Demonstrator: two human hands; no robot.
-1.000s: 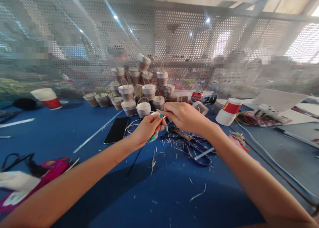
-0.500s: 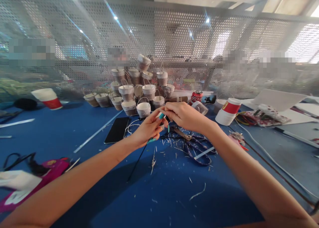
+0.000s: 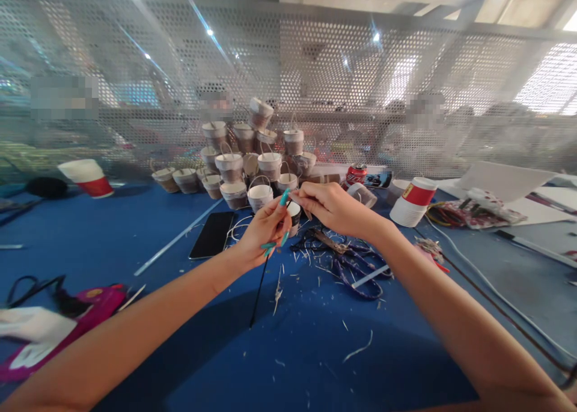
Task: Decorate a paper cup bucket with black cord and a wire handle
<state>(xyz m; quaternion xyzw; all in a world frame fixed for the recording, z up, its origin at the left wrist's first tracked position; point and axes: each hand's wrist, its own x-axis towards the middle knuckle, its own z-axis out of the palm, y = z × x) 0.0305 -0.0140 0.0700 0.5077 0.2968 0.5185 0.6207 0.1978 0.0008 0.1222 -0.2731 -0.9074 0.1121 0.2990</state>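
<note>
My left hand (image 3: 267, 229), with long turquoise nails, is closed in a pinch around a thin black strand (image 3: 258, 295). The strand's lower end hangs down over the blue table. My right hand (image 3: 325, 203) is bent over with fingers pressed together, meeting the left fingertips; whatever it pinches is hidden. Between the hands shows a small cup (image 3: 294, 218) with a dark side, partly covered by the left fingers. Close behind stand several small bucket-like cups (image 3: 232, 193) with loop handles, stacked in tiers.
Scissors with wrapped blue handles (image 3: 356, 262) lie among fibre scraps below my right hand. A black phone (image 3: 211, 236) lies left. White-and-red paper cups (image 3: 413, 202), a red drink can (image 3: 356, 175) and a white cable (image 3: 478, 274) are at right. A magenta glue gun-like tool (image 3: 101, 301) lies left.
My left fingers have opened out slightly and the thumb has shifted up, revealing the small cup behind. The black strand's lower end has swung right. My right hand has barely moved.
</note>
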